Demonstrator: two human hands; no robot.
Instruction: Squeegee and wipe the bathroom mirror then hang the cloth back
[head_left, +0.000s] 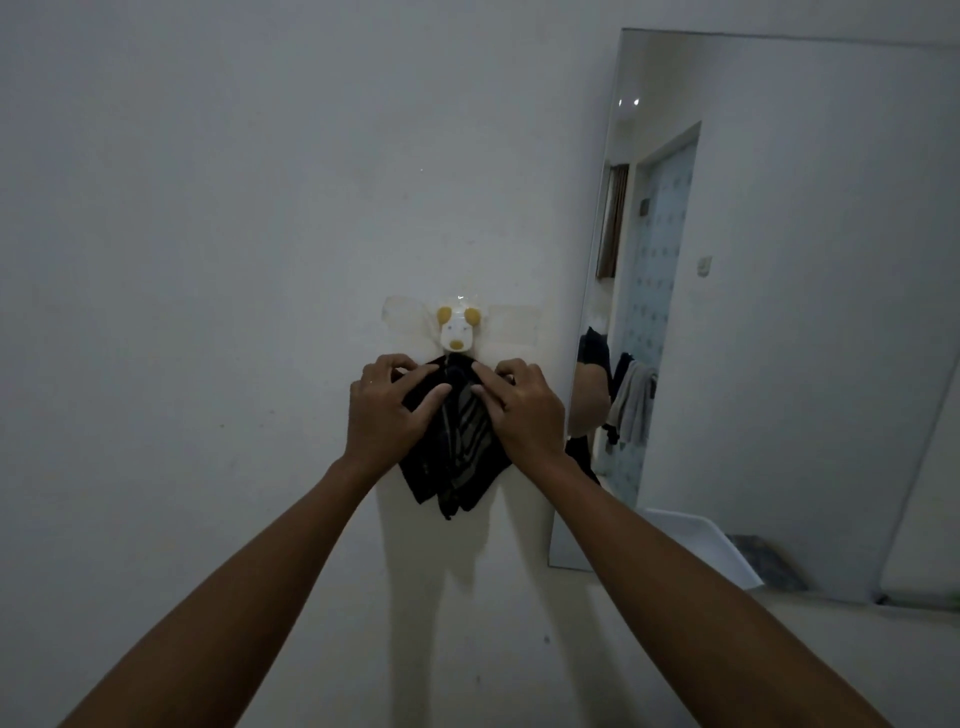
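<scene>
A dark striped cloth (462, 457) hangs against the white wall, its top gathered just under a white animal-shaped wall hook (457, 327) with yellow ears, stuck on with clear tape. My left hand (387, 410) grips the cloth's upper left part, fingers pinching the fabric near the hook. My right hand (524, 410) holds the upper right part the same way. The cloth's lower corners dangle free below both hands. The frameless mirror (779, 312) is on the wall to the right. No squeegee is in view.
The mirror reflects a doorway, a light switch and clothes hanging on a rail. A white basin edge (696, 540) shows at the mirror's lower part. The wall to the left is bare white plaster.
</scene>
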